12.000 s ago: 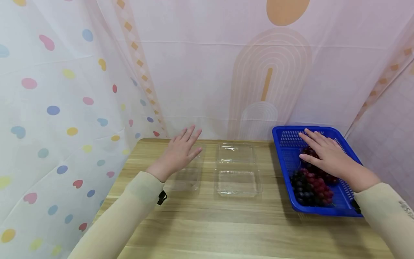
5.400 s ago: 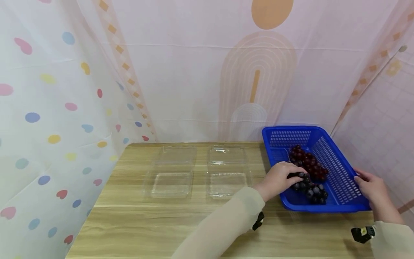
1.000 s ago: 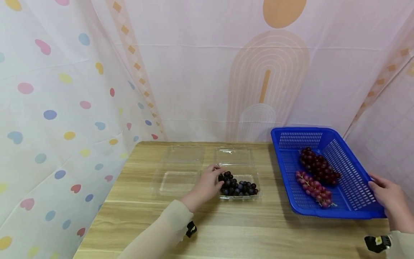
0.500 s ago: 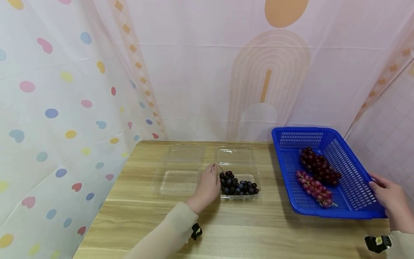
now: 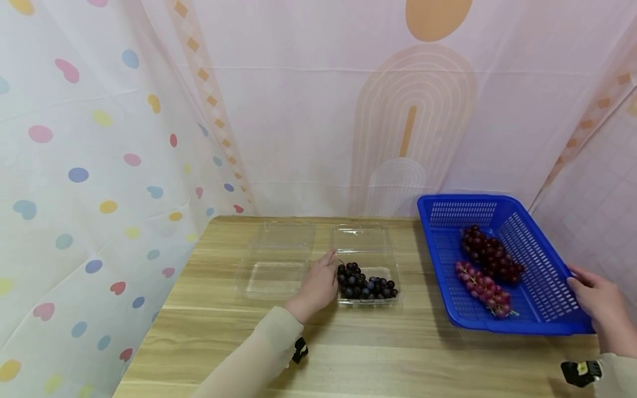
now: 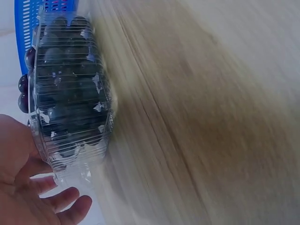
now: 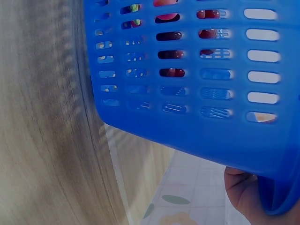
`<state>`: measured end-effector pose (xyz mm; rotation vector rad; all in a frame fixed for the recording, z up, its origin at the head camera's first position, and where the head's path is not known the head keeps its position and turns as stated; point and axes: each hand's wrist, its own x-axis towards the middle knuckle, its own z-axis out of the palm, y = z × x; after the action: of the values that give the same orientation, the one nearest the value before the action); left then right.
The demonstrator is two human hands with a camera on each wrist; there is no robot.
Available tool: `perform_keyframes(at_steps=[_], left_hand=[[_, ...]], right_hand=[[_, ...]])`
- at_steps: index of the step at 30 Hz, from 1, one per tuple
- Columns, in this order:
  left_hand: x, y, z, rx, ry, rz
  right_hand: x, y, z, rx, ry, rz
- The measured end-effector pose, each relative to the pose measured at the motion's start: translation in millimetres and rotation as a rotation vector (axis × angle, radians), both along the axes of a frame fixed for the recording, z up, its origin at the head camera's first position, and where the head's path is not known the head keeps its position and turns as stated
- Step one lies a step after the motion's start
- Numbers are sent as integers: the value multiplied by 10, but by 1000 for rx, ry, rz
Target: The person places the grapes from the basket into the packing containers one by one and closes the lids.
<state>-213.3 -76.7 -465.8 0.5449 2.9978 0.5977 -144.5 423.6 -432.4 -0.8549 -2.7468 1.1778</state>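
A bunch of black grapes [image 5: 365, 284] lies in the base of the right-hand clear plastic clamshell box [image 5: 368, 302], whose lid is folded back. My left hand [image 5: 318, 284] is at that box's left side, beside the grapes. In the left wrist view its fingers [image 6: 70, 201] are loosely bent near the box's end, holding nothing that I can see; whether they touch the wall is unclear. My right hand [image 5: 599, 298] grips the right rim of the blue plastic basket [image 5: 440, 276]. Inside lie a dark red grape bunch [image 5: 490, 255] and a pinkish-red bunch [image 5: 484, 290].
A second clear clamshell box [image 5: 276, 281] stands with its lid back, left of my left hand. Everything rests on a wood-grain table [image 5: 358, 354]. Patterned curtains [image 5: 308, 110] hang behind and at both sides.
The black grapes have gone from the basket into the right-hand box. My left hand has let go of them and drawn slightly left. The right hand stays on the basket rim.
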Motion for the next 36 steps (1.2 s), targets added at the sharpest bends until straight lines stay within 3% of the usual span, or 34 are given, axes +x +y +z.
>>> perform_keyframes(at_steps=[6, 11, 15, 19, 22, 30, 36], left_hand=[[-11, 13, 43, 101, 0, 28], [-27, 76, 93, 147, 113, 53], [20, 223, 241, 257, 164, 35], [81, 439, 358, 379, 75, 5], [105, 636, 373, 480, -5, 2], [169, 1189, 350, 788, -169, 15], [215, 1588, 249, 972, -267, 103]], right_hand=[[-25, 8, -23, -5, -6, -2], [-12, 5, -15, 17, 20, 22], [-18, -4, -2, 26, 34, 11], [-21, -4, 0, 31, 14, -11], [-18, -4, 0, 45, -4, -11], [-21, -9, 29, 124, -50, 21], [-3, -31, 77, 211, -46, 81]])
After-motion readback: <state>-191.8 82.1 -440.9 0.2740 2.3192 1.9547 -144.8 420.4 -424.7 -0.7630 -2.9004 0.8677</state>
